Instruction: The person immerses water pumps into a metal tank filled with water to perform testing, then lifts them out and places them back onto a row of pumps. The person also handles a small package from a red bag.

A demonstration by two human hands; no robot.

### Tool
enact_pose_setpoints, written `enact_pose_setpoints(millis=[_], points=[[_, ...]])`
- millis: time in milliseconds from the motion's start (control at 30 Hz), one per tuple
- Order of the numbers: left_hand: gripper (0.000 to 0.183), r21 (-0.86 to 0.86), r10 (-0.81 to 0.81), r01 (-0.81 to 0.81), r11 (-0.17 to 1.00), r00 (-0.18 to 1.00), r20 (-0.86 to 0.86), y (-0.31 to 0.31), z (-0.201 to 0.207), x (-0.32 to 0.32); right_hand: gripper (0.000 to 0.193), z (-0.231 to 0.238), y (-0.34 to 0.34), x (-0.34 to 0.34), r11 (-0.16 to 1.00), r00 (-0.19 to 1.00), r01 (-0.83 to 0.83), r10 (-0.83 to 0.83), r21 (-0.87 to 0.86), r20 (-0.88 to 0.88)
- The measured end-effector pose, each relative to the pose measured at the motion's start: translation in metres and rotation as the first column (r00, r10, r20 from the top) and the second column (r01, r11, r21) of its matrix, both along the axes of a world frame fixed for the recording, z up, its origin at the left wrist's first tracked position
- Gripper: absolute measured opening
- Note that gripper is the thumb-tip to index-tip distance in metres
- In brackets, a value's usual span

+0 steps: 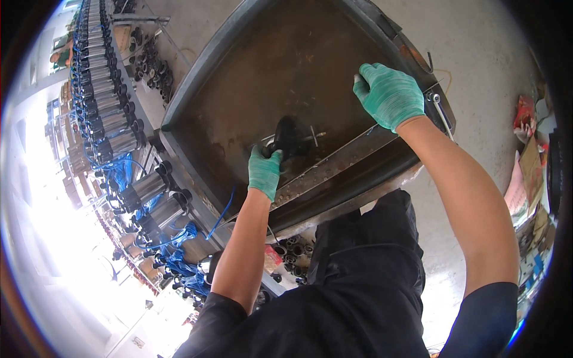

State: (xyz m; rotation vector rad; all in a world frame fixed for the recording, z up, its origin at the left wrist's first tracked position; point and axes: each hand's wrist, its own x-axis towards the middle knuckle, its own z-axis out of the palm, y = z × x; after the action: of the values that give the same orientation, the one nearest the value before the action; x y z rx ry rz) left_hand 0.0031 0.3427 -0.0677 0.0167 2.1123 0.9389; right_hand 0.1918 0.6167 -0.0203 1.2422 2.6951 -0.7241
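A black rounded part (290, 138) sits low in a wide brown metal tray (262, 71), near its front. The thumb and fingers of my left hand (264, 172), in a green glove, are closed on its near left side. A thin metal rod (316, 136) with a crosspiece shows just right of the part. My right hand (391, 95), gloved in the same green, is raised over the tray's right side. Its fingers are curled, and anything inside them is hidden. Beside the right wrist, a wrench-like metal tool (440, 110) rests along the tray's edge.
A perforated metal strip (322, 173) crosses the tray's front. To the left runs a long row of silver and black cylindrical units (107, 89) with blue cables (179, 238). Dark round parts (292, 250) lie below the tray, and cardboard (530, 167) is stacked at far right.
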Motion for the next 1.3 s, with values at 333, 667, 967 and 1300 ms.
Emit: enact_pose_setpoints(millis=[333, 667, 967, 1300], points=[[0.029, -0.098, -0.081, 0.074, 0.992, 0.994, -0.073, 0.002, -0.006, 0.001, 0.029, -0.003, 0.0, 0.001, 1.0, 1.0, 0.0, 0.0, 0.022, -0.016], [0.028, -0.078, -0.057, 0.052, 0.996, 0.995, -0.076, 0.005, -0.004, 0.002, 0.028, -0.007, -0.001, 0.001, 0.999, 0.999, 0.016, -0.015, 0.034, -0.033], [0.027, -0.083, -0.02, 0.016, 0.996, 0.999, -0.046, 0.007, 0.0, 0.003, 0.025, -0.008, -0.002, 0.001, 0.998, 0.998, 0.017, -0.014, 0.061, -0.055], [0.021, 0.015, -0.108, 0.12, 0.993, 0.941, -0.321, -0.011, 0.008, -0.003, 0.028, -0.001, -0.003, -0.005, 0.998, 0.998, 0.003, 0.002, 0.067, -0.061]])
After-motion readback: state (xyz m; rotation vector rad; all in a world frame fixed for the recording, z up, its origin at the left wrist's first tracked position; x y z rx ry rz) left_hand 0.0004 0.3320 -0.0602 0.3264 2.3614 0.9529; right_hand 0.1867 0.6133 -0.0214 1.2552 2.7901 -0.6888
